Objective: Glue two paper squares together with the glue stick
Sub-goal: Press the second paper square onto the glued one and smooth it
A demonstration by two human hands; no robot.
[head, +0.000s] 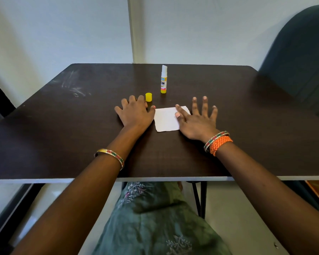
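A dark brown wood-grain desk (228, 111) with a pale edge band stands against a plain pale blue-grey wall (63, 34), where a cream vertical strip (134, 30) runs down to the desk's far edge. Whitish scuff marks (74, 85) streak the surface near the far left corner. A dark teal upholstered chair (302, 52) rises past the far right corner. Thin black metal legs (201, 197) show beneath the near edge, over a light floor (228, 218). Soft, even light fills the room.

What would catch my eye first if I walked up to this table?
Probably the white paper at the middle of the dark table, with the right hand spread flat over its right edge and the left hand flat beside it. Behind them stands the uncapped glue stick, its yellow cap standing near the left fingertips.
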